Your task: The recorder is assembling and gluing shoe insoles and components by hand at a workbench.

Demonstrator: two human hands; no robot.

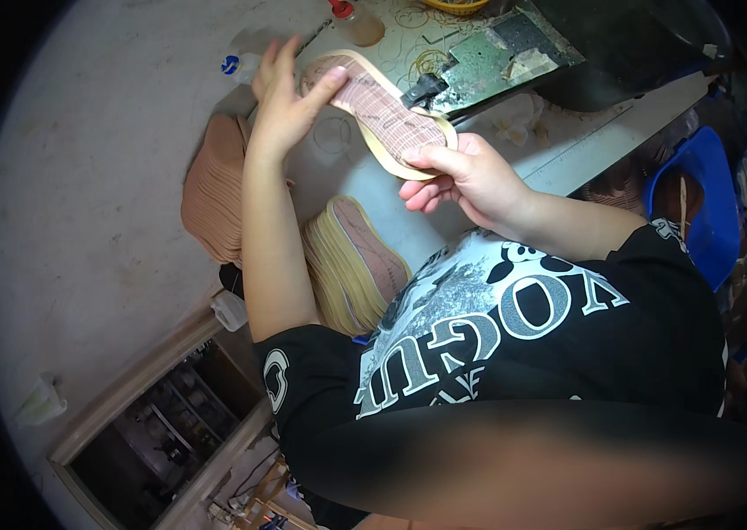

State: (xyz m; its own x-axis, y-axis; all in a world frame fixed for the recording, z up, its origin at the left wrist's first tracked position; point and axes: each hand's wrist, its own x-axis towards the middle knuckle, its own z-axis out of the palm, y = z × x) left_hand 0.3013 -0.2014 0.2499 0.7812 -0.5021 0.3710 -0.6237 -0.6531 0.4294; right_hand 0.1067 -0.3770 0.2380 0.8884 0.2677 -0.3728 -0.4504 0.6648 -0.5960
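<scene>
A shoe insole (382, 110) with a pinkish-brown patterned top and a pale yellow border lies at an angle by the black presser foot (424, 91) of a sewing machine. My right hand (470, 177) grips its near end, thumb on top and fingers curled beneath. At the far left end, my left hand (289, 102) has its fingers stretched apart, and its thumb rests on the insole. Near my body stands a stack of yellow-edged insoles (342, 269). Left of my left forearm is another stack of pinkish-brown insole pieces (212, 194).
The machine's green, worn bed plate (492, 66) sits on a white table (559, 159). Behind it are a red-capped bottle (361, 26), loose threads and a yellow basket (455, 5). A white bottle with a blue end (241, 66) lies beyond my left hand. At right hangs a blue bin (709, 212).
</scene>
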